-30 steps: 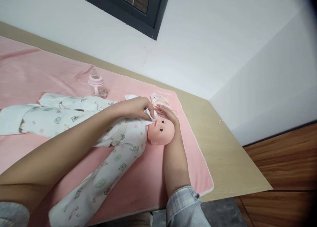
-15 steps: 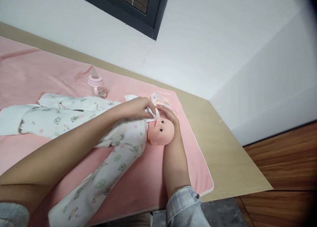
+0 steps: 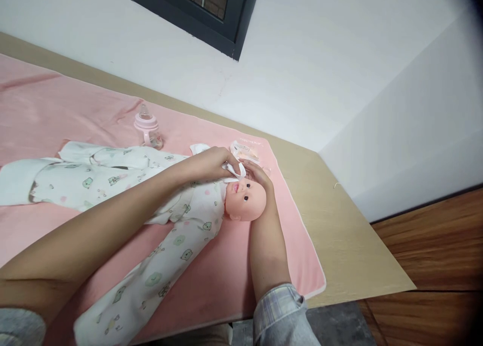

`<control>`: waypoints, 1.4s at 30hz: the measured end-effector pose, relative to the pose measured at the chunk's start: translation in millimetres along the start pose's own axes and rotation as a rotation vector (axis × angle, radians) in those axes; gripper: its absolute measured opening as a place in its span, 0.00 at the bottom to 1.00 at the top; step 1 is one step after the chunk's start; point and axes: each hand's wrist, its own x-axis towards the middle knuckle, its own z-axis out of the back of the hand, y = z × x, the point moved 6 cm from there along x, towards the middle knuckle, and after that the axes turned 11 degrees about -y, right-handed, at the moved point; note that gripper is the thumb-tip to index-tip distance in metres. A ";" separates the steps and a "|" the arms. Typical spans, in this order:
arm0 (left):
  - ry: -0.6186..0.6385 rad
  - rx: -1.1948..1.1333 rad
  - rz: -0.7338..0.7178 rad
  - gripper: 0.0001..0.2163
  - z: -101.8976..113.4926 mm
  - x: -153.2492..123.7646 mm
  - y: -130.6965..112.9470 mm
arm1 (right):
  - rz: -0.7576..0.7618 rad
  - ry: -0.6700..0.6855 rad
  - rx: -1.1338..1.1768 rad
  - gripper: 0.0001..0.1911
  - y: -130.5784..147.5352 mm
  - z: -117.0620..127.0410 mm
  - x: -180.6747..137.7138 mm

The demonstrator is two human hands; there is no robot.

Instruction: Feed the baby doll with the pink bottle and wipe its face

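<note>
My left hand (image 3: 213,163) is pinching a white cloth (image 3: 236,171) between thumb and fingers, and the cloth is resting near the mouth of the baby doll (image 3: 251,205), toward its far cheek. The doll is lying face up on the pink blanket (image 3: 226,275), its long axis running from legs at my left to head at my right, so the head is sitting just rightward of my pinch. My right hand (image 3: 258,174) is curving, unclenched, around the head's far side, fingers lying nearest the cloth; whether its palm is pressing, I cannot tell.
</note>
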 end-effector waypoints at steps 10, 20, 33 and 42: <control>0.113 -0.108 -0.076 0.10 -2.6 -3.2 -16.6 | -0.019 0.062 -0.003 0.11 -1.1 -1.2 8.9; 0.117 -0.114 -0.067 0.10 -6.7 -3.3 -13.0 | -0.002 0.063 -0.046 0.10 -0.4 -0.9 9.0; 0.037 -0.038 -0.056 0.12 -2.8 1.0 -6.4 | 0.003 0.045 -0.014 0.16 4.0 -4.1 -1.6; -0.232 0.137 0.016 0.12 40.5 0.0 -0.4 | 0.274 0.125 -0.154 0.15 85.2 -7.0 -31.7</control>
